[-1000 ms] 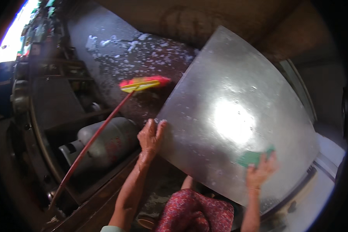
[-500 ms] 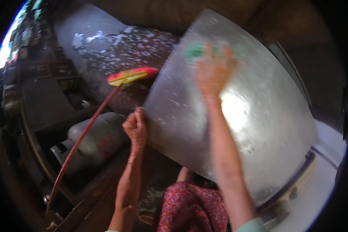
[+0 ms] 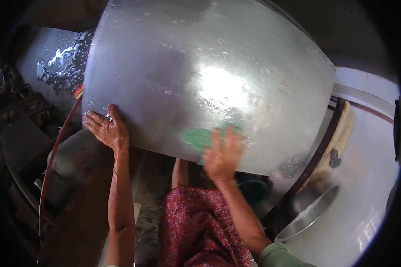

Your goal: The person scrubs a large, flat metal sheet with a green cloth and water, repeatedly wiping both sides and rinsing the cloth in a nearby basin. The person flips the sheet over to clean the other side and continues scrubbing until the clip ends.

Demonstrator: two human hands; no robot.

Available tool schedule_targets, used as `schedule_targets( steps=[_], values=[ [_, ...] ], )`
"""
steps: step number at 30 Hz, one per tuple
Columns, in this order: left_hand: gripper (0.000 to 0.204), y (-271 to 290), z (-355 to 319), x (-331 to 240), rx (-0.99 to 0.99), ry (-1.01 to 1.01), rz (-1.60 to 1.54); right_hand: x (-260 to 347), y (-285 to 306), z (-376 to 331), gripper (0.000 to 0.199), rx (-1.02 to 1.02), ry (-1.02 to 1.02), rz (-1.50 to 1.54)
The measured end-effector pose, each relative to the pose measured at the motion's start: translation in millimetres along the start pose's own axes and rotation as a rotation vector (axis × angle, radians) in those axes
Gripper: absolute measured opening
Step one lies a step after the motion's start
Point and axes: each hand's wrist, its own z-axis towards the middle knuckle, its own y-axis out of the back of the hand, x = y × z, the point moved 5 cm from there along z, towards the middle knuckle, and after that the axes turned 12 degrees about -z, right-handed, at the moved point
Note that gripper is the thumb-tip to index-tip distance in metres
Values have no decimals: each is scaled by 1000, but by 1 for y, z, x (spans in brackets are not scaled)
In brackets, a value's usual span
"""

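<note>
A broad, wet, silvery metal piece fills the upper middle; whether it is a flat sheet or the side of a large vessel I cannot tell. My left hand rests on its lower left corner, fingers stretched over the surface and thumb pointing up. Near the lower edge, my right hand presses a green scrubbing pad against the metal. Both pad and fingers are blurred by motion. Small bubbles and water streaks dot the surface around a bright reflection.
At the left, a red pole with a red-and-yellow end leans near a grey gas cylinder. Foam lies on a dark surface behind. To the right are a worn wooden board and a metal basin. A teal basin sits below the metal.
The metal piece now fills more of the view. My right hand has brought the pad from its upper part down to the lower edge. My left hand has gone from closed to flat.
</note>
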Motion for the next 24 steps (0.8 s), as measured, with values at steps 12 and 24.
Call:
schedule_targets(
  steps=[12,24],
  values=[
    [73,-10,-31,-26,70,-116,118,-147,26,179,42,-478,-358,-132],
    [74,-62,-92,-243,251,-637,-49,-95,12,53,56,-133,-319,52]
  ],
)
